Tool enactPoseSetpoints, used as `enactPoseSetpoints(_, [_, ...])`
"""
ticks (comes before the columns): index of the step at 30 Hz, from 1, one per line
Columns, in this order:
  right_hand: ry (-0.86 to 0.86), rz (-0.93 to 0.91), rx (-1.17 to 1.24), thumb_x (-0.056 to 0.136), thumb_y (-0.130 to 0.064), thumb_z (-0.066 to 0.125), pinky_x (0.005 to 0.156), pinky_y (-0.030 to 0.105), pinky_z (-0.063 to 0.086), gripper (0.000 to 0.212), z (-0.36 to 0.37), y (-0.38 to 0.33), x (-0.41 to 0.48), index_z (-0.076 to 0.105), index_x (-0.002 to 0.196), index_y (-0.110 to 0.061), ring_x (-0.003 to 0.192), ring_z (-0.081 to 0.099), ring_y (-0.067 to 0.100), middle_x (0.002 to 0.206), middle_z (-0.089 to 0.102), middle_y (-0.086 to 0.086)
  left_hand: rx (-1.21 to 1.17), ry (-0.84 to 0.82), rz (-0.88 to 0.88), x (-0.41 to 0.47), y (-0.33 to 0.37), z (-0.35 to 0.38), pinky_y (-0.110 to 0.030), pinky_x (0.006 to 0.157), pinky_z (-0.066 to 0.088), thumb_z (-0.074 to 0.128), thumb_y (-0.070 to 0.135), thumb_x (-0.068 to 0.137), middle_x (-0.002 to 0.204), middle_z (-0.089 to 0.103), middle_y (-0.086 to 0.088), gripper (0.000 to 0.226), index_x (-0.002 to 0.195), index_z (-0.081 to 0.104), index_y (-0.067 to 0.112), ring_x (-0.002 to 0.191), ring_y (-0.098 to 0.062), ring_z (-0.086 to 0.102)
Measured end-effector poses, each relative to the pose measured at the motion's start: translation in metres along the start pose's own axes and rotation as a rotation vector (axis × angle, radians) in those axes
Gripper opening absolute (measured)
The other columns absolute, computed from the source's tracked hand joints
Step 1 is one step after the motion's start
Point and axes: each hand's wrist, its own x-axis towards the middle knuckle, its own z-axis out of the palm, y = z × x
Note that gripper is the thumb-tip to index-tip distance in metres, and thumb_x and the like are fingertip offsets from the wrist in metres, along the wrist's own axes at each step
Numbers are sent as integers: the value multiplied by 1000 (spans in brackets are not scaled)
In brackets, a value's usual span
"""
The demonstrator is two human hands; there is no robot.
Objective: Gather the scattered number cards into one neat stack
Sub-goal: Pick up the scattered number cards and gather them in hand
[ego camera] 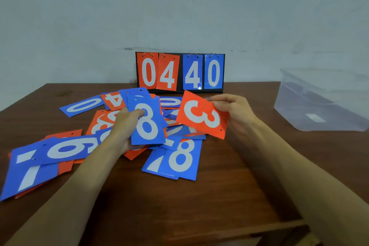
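Above the middle of the table (pixel 199 195), a small stack (pixel 147 124) topped by a blue 8 is gripped in the left hand (pixel 123 126), with the thumb curled across its face and the fingers hidden beneath. A red 3 (pixel 201 115) is pinched at its right edge by the right hand (pixel 231 106) and held tilted just beside the stack, apart from it.

Below both, the loose cards are spread in an overlapping heap — a blue 0 (pixel 83 106) at the far left, a red 4 (pixel 113 101) behind the stack, a blue 6 (pixel 67 149) and a blue 7 (pixel 26 173) at the near left, and a front 8 (pixel 181 158) nearest the person. The blue 7 is cut off by the left edge of the frame.

Bare wood is left in front of the heap and to its right, as far as a clear box (pixel 319 102) near the table's right edge. A scoreboard (pixel 179 73) reading 0 4 4 0 stands at the far edge, just behind the heap.

Many cards are covered by others or by the left hand, so their numbers cannot be read — nor can the stack be counted. The box's contents are too blurred to make out.
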Motion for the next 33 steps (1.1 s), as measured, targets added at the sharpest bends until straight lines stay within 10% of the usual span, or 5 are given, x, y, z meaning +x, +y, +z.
enactPoseSetpoints(10, [-513, -486, -660, 74, -9, 79, 72, 13, 53, 20, 90, -40, 15, 70, 91, -12, 80, 68, 4, 88, 72, -3, 408, -518, -123, -7, 13, -7, -28, 55, 58, 71, 42, 74, 82, 77, -2, 37, 105, 63, 23, 69, -20, 74])
enactPoseSetpoints(17, [-34, -386, -651, 90, -21, 61, 69, 11, 42, 16, 114, -17, 52, 67, 100, -9, 89, 60, 10, 100, 68, 1, -77, -31, -101, 13, 5, -24, -37, 65, 59, 67, 16, 87, 93, 74, -11, 30, 116, 61, 9, 76, -27, 72])
enactPoseSetpoints(25, [-215, -64, -1247, 72, -76, 55, 103, 45, 37, 67, 138, 22, 62, 61, 93, -12, 120, 45, 31, 114, 53, 13, -243, 268, -109, 27, 5, -42, -45, 75, 58, 66, 28, 87, 109, 69, -10, 44, 128, 53, 15, 86, -27, 70])
enactPoseSetpoints(29, [-219, 69, -1213, 70, -65, 68, 110, 49, 31, 74, 139, 13, 58, 55, 124, -16, 134, 33, 33, 141, 43, 9, -243, 281, -74, 28, 4, -40, -40, 66, 57, 66, 24, 88, 112, 68, -11, 44, 129, 52, 14, 83, -26, 68])
enactPoseSetpoints(33, [-82, -22, -741, 86, -18, 68, 86, 39, 54, 13, 113, 6, 48, 59, 82, -11, 85, 63, 22, 99, 67, 12, -253, 281, -76, 30, 2, -40, -39, 64, 57, 64, 24, 90, 100, 69, -7, 37, 124, 53, 14, 78, -23, 68])
